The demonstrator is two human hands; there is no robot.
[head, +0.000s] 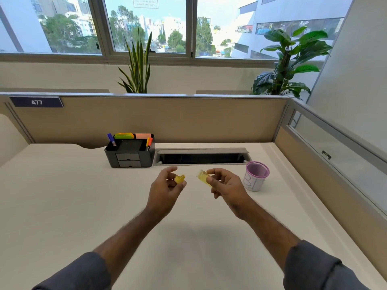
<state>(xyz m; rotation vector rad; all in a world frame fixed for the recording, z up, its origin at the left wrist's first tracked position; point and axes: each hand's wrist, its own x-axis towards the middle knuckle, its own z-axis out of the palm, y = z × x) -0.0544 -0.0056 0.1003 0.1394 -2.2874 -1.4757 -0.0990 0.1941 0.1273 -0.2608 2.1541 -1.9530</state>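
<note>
My left hand [167,190] pinches a small yellow cap [180,178] between thumb and fingers, above the white desk [83,206]. A short gap to its right, my right hand [226,186] holds a yellow translucent highlighter body [202,177], its open end pointing left toward the cap. The two pieces are apart and both are lifted off the desk. Most of the highlighter body is hidden inside my right fingers.
A black desk organiser [130,152] with markers and sticky notes stands at the back. Right of it lies an open cable tray slot [201,156]. A purple mesh cup [256,175] stands just right of my right hand. Beige partition walls close the back and right.
</note>
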